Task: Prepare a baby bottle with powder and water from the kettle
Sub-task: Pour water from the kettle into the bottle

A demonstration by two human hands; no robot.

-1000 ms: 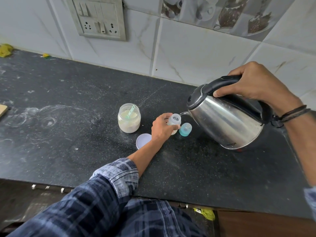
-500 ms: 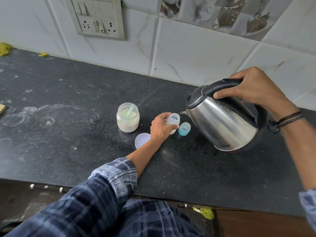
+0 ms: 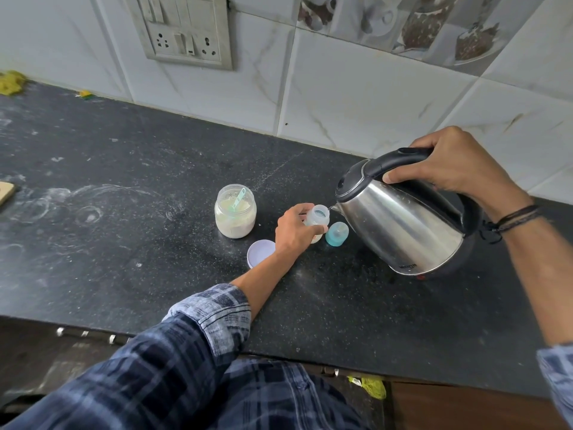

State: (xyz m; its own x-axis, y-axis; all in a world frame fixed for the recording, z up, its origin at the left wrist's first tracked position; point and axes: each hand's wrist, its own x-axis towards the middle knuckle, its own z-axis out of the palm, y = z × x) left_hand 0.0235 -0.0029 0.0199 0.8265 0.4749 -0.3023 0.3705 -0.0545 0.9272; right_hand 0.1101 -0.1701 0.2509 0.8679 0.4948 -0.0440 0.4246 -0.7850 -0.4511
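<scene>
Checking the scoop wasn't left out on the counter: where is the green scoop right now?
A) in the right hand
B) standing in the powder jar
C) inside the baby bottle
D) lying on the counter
B: the green scoop stands inside the open powder jar, its handle leaning against the rim.

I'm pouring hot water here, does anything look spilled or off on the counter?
White powdery smears and rings dust the black counter, mostly left of the powder jar. Around the baby bottle and kettle no water spill shows.

kettle (image 3: 403,225) tipped further, spout now at baby bottle (image 3: 318,216) mouth
</scene>
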